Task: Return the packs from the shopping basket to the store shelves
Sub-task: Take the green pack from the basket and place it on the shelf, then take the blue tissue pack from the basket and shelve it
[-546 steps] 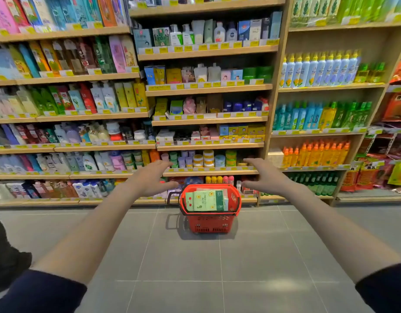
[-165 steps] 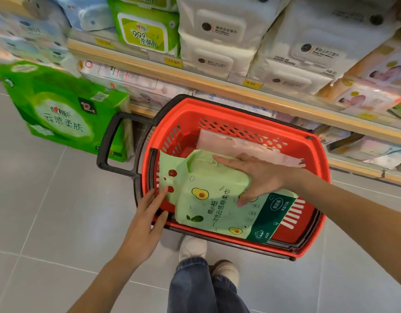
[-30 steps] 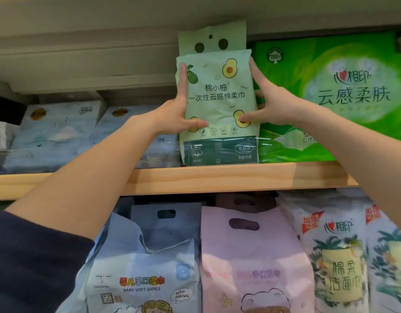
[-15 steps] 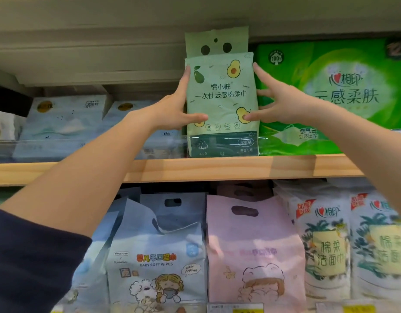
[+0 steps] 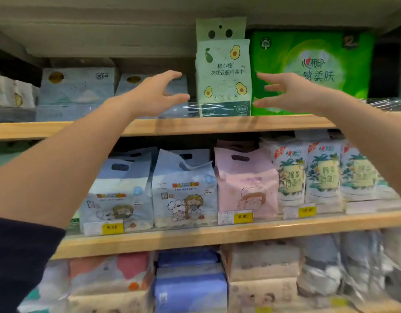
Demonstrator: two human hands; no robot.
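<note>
A pale green pack with avocado prints (image 5: pixel 223 75) stands upright on the upper wooden shelf (image 5: pixel 195 126), between pale blue packs and a big bright green pack. My left hand (image 5: pixel 156 96) hovers just left of it with fingers spread and relaxed, holding nothing. To the pack's right, my right hand (image 5: pixel 292 93) is also open and a small gap apart from it. The shopping basket is out of view.
The big bright green tissue pack (image 5: pixel 312 71) fills the shelf right of the avocado pack; pale blue packs (image 5: pixel 77 89) stand to its left. The middle shelf (image 5: pixel 217 236) carries blue and pink baby-wipe bags and white cotton-towel packs. More packs sit blurred on the lowest shelf.
Both hands have let go of the avocado pack and drawn back and apart from its sides. The pack stays standing on the shelf. The view has tilted down slightly.
</note>
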